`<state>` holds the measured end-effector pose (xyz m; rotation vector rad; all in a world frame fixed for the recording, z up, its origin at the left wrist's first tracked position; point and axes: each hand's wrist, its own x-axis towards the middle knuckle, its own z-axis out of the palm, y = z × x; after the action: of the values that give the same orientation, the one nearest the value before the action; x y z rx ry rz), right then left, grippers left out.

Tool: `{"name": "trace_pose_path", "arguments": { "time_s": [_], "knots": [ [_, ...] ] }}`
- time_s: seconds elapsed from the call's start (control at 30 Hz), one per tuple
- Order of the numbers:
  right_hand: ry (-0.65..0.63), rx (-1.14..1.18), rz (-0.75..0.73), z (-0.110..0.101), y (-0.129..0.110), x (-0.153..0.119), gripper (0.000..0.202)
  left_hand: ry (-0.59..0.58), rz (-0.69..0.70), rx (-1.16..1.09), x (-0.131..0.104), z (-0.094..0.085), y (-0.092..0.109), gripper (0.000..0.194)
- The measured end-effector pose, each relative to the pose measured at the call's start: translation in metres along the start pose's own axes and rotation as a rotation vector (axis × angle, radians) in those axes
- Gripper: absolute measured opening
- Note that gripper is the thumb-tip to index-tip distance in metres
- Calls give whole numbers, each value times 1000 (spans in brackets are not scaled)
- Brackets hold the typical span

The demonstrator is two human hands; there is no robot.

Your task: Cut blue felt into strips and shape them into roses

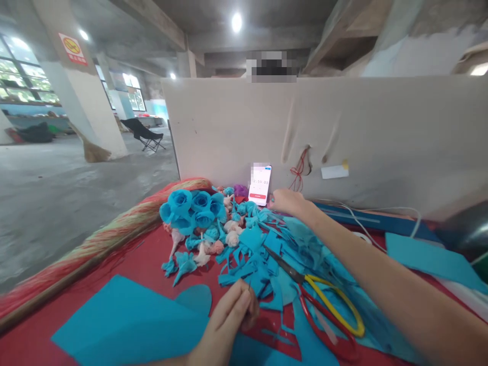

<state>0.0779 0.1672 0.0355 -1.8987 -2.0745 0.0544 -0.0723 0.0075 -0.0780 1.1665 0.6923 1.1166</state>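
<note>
Left hand at the near middle of the red table, fingers bunched and closed in a pinch; a thin dark piece sticks up from the fingertips, too small to identify. It sits over the near edge of a heap of cut blue scraps.

Right hand reaches to the far side, arm stretched over the right part of the heap. It is just beside the lower right of the phone; cannot tell whether its fingers grip anything or touch the phone. Phone leans upright at the far side, screen lit with digits and a red button.

Scissors, yellow and red handles, lie on the scraps right of the left hand, handles toward the near right, tips toward the far left. Blue roses are clustered at the far left of the heap; small pink and white flowers lie between the roses and the scraps. Large blue sheet is flat at near left, rounded blue piece at its far right edge. Another blue sheet lies at right.

Red-and-pale strand bundle runs along the table's left edge, next to a pole. Pale panel stands behind the table. Black folding chair and broom at far left.
</note>
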Motion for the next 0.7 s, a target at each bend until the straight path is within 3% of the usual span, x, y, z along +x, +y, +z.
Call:
{"name": "trace_pose_path", "arguments": {
  "time_s": [0.13, 0.3, 0.5, 0.7],
  "knots": [
    [-67, 137, -125, -17, -26, -73, 14, -6, 16, 72, -1, 2, 0, 38],
    [-6, 429, -207, -2, -20, -151, 22, -38, 70, 182, -4, 5, 5, 35],
    [32, 752, -187, 3, 4, -185, 19, 41, 161, 180, -5, 26, 28, 27],
    [-57, 919, -190, -3, -1, -204, 19, 49, 111, 13, -11, 59, 49, 20]
  ]
}}
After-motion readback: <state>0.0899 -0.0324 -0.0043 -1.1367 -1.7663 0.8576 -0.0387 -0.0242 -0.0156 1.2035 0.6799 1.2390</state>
